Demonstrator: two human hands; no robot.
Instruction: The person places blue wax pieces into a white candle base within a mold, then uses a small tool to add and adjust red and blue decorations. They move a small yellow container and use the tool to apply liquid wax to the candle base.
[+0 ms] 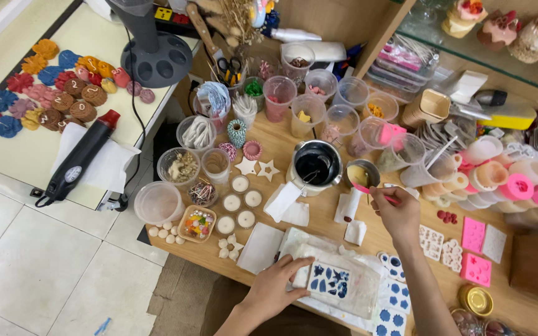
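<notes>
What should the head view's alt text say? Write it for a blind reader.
A person's left hand steadies a white mould with blue shapes while the right hand holds a pink tool over a small metal cup, on a crowded wooden craft table.

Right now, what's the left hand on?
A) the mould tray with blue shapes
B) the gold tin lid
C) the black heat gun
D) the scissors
A: the left hand rests its fingers on the edge of the mould tray with blue shapes, near the front of the wooden table.
</notes>
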